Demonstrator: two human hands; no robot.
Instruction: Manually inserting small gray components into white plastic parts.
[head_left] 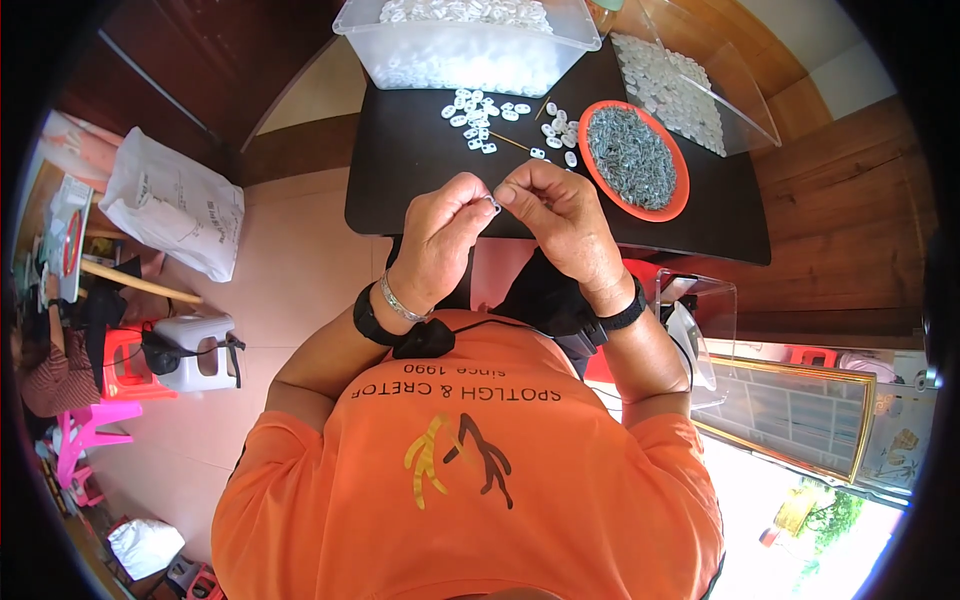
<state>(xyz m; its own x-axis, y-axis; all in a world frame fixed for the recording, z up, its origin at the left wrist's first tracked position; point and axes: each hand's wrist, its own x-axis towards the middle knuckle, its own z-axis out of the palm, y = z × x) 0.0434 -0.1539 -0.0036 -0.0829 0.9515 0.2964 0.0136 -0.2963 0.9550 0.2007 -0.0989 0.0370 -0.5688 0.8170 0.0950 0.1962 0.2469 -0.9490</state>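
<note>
Pinched between the fingertips of the left hand [437,238] and the right hand [560,215], both closed narrow on it: a small white piece [492,203], held where the two hands meet, above the near edge of the black table [400,170]. Farther back on the table, well apart from the grip: a loose scatter of white pieces [480,115], a round orange dish [680,205] of small grey metal parts, and a clear plastic tub [470,50] heaped with more white pieces.
</note>
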